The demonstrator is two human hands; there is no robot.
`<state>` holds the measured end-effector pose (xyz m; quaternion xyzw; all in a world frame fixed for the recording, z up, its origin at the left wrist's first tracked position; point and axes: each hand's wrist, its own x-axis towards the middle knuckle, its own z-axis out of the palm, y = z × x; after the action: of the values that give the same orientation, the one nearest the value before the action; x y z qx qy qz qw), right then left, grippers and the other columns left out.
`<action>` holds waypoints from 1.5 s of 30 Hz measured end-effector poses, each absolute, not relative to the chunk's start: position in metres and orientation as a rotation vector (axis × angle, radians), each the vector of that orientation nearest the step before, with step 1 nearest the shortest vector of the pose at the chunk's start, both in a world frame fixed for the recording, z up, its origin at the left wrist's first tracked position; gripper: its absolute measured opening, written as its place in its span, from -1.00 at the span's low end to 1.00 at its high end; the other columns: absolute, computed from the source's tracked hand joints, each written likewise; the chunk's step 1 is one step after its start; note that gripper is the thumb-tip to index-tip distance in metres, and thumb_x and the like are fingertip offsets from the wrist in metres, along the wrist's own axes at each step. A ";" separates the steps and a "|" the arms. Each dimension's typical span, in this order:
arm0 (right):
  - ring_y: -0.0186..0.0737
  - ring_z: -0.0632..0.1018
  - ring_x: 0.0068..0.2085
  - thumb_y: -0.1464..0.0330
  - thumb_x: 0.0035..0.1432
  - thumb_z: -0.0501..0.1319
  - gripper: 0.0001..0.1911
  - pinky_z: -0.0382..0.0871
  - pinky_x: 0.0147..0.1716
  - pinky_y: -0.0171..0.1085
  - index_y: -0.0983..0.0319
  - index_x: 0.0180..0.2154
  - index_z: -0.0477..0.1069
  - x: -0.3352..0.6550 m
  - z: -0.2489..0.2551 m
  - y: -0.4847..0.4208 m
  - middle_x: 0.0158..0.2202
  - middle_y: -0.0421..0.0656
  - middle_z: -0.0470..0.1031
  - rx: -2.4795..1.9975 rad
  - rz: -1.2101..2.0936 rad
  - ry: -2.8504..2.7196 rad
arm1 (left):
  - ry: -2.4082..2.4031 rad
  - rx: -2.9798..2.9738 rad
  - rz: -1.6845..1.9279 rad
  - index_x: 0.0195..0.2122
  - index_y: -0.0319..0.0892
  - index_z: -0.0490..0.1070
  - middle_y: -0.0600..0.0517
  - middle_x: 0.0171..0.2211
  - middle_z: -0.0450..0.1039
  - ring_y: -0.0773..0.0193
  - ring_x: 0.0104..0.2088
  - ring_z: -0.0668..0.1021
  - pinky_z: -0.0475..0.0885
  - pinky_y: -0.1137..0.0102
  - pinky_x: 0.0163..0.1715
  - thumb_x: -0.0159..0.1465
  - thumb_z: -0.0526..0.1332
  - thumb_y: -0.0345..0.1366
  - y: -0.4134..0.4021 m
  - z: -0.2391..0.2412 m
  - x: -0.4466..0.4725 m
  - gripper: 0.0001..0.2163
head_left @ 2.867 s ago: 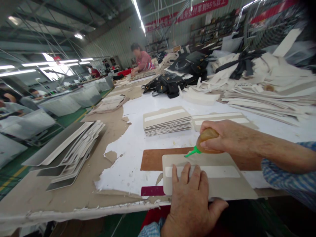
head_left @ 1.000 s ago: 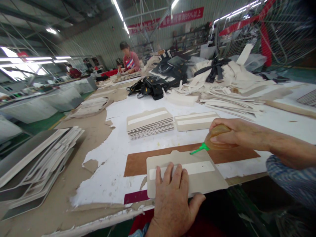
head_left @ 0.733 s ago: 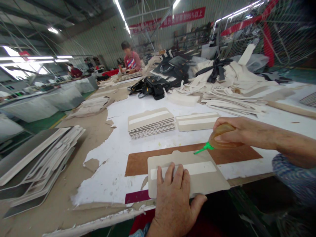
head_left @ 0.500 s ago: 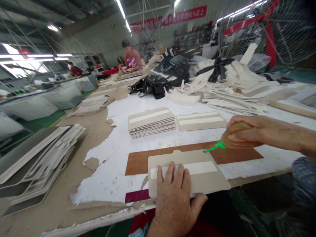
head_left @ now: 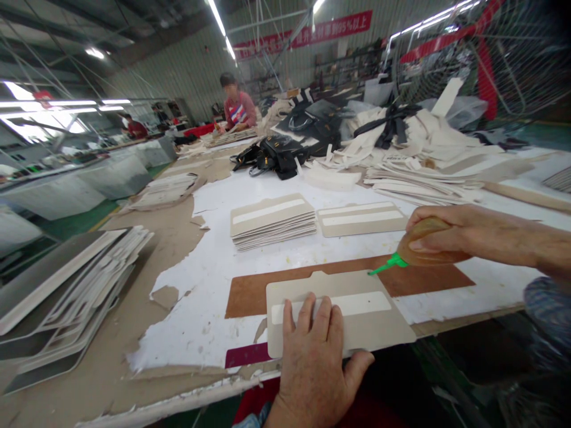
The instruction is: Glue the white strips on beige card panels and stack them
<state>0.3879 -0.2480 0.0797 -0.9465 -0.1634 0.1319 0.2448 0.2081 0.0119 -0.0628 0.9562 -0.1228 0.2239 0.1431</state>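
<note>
Flat on a beige panel (head_left: 370, 330) with a white strip lies my left hand (head_left: 312, 351), fingers spread, at the table's front edge. My right hand (head_left: 441, 232) is wrapped round an amber squeeze bottle (head_left: 435, 257) with a green nozzle. The nozzle's tip touches or nearly touches the panel's upper edge, right of its small tab. Under the panel, a brown leather-like strip (head_left: 250, 295) sticks out on both sides. A purple piece (head_left: 247, 355) shows left of the panel's lower corner.
Behind the panel stand a stack of similar panels (head_left: 274, 223) and a smaller pile (head_left: 361, 219). Grey-and-white boards (head_left: 75, 297) lie at left. Black bags (head_left: 279, 154) and beige pieces (head_left: 419, 178) are heaped farther back. A person (head_left: 238, 107) works at the far end.
Hardly anything differs. The view has shifted very slightly; both hands, the bottle and the panel keep their places relative to one another.
</note>
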 end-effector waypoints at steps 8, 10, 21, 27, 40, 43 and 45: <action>-0.07 0.45 -0.35 0.03 0.10 0.21 -0.64 0.21 -0.34 -0.13 0.17 -0.24 0.45 0.386 0.080 -0.234 -0.44 -0.19 0.50 -2.530 0.395 -0.468 | -0.361 2.775 0.609 0.21 -0.14 0.42 -0.03 0.26 0.46 -0.17 0.26 0.42 0.22 -0.33 0.28 0.47 0.08 0.21 0.012 -0.062 0.208 -0.44; -0.08 0.45 -0.36 0.04 0.09 0.21 -0.64 0.20 -0.36 -0.14 0.17 -0.24 0.45 0.386 0.080 -0.229 -0.45 -0.19 0.49 -2.525 0.402 -0.484 | -0.360 2.776 0.604 0.21 -0.14 0.42 -0.03 0.26 0.46 -0.17 0.26 0.42 0.22 -0.33 0.28 0.46 0.09 0.21 0.012 -0.062 0.208 -0.44; -0.09 0.45 -0.38 0.03 0.08 0.19 -0.64 0.18 -0.38 -0.15 0.17 -0.25 0.44 0.391 0.081 -0.221 -0.46 -0.20 0.49 -2.558 0.389 -0.531 | -0.350 2.752 0.615 0.21 -0.14 0.43 -0.04 0.26 0.47 -0.16 0.27 0.43 0.18 -0.30 0.32 0.43 0.16 0.21 0.012 -0.063 0.208 -0.44; -0.13 0.41 -0.40 0.00 0.05 0.22 -0.62 0.15 -0.39 -0.16 0.15 -0.26 0.44 0.390 0.077 -0.211 -0.49 -0.24 0.45 -2.509 0.396 -0.539 | -0.360 2.765 0.644 0.20 -0.13 0.42 -0.03 0.26 0.47 -0.15 0.28 0.41 0.18 -0.29 0.32 0.43 0.14 0.23 0.012 -0.066 0.209 -0.43; -0.09 0.49 -0.35 0.05 0.01 0.21 -0.63 0.23 -0.37 -0.16 0.16 -0.25 0.45 0.396 0.069 -0.188 -0.40 -0.18 0.54 -2.554 0.416 -0.633 | -0.359 2.762 0.655 0.20 -0.12 0.42 -0.02 0.24 0.48 -0.15 0.27 0.43 0.23 -0.30 0.29 0.45 0.13 0.21 0.013 -0.064 0.209 -0.46; -0.09 0.50 -0.34 0.06 0.01 0.21 -0.64 0.23 -0.39 -0.16 0.16 -0.24 0.46 0.394 0.069 -0.180 -0.39 -0.17 0.55 -2.552 0.419 -0.648 | -0.359 2.769 0.650 0.20 -0.11 0.42 -0.02 0.25 0.48 -0.15 0.27 0.43 0.23 -0.31 0.29 0.43 0.15 0.22 0.013 -0.064 0.210 -0.45; -0.09 0.50 -0.35 0.08 0.01 0.21 -0.65 0.23 -0.39 -0.16 0.16 -0.24 0.46 0.393 0.070 -0.176 -0.39 -0.17 0.55 -2.550 0.418 -0.656 | -0.354 2.773 0.636 0.20 -0.11 0.42 -0.02 0.25 0.47 -0.16 0.27 0.43 0.23 -0.32 0.29 0.42 0.16 0.23 0.013 -0.064 0.210 -0.44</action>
<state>0.3932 -0.1760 0.0700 -0.9295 -0.2392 0.1524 0.2357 0.2103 0.0134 -0.0645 0.9581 -0.1223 0.2196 0.1371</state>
